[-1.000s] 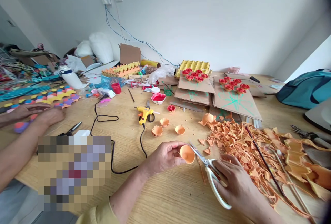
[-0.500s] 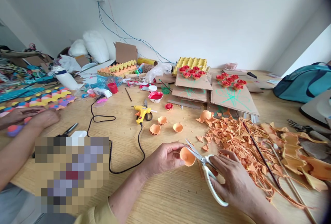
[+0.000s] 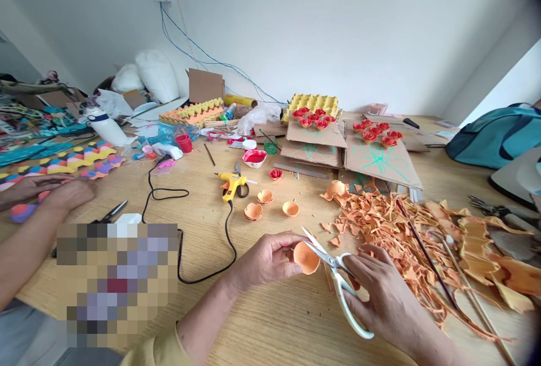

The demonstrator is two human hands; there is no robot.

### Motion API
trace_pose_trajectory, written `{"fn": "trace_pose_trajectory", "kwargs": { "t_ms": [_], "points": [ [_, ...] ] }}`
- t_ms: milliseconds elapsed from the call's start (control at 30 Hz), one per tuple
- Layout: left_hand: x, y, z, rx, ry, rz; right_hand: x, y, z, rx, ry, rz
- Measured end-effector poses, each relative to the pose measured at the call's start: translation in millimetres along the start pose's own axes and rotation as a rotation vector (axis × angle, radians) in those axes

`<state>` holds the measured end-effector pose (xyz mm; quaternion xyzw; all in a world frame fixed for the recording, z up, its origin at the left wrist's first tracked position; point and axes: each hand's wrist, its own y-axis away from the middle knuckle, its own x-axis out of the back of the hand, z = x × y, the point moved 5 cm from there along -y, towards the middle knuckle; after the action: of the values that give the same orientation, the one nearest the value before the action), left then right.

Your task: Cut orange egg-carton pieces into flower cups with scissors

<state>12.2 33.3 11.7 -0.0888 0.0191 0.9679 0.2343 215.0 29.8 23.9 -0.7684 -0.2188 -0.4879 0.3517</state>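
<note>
Between the thumb and fingers of my left hand (image 3: 270,257) is a small orange egg-carton cup (image 3: 307,259), its hollow turned towards me. My right hand (image 3: 378,281) grips white-handled scissors (image 3: 338,270), with fingers through the loops. Their blades are parted and lie at the cup's upper rim. Beyond my hands stand a single orange cup (image 3: 291,209) and two small stacks of cups, one nearer (image 3: 253,212) and one farther (image 3: 265,196). A heap of orange scraps (image 3: 380,231) spreads beside my right hand.
A yellow glue gun (image 3: 231,184) with a black cord lies ahead, near a dish of red paint (image 3: 254,157) and a red flower (image 3: 276,174). Cardboard sheets (image 3: 380,160) carry more red flowers. On the left, another person's hands (image 3: 63,191) rest by painted egg cartons. Thin sticks (image 3: 426,253) cross the scraps.
The cup in my left hand has tilted and shifted very slightly. My right hand and the scissors are almost unmoved, the blades still at the rim.
</note>
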Motion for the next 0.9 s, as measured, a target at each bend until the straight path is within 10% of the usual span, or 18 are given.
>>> {"fn": "trace_pose_trajectory", "kwargs": {
  "t_ms": [400,900],
  "points": [
    [2.5,-0.7,0.8,-0.016,0.042,0.033,-12.5,4.5,13.4,-0.013,0.024,0.043],
    [70.0,9.1,25.1,-0.264,-0.688,0.739,-19.7,7.3,28.1,-0.268,0.205,-0.005]
  ]
}}
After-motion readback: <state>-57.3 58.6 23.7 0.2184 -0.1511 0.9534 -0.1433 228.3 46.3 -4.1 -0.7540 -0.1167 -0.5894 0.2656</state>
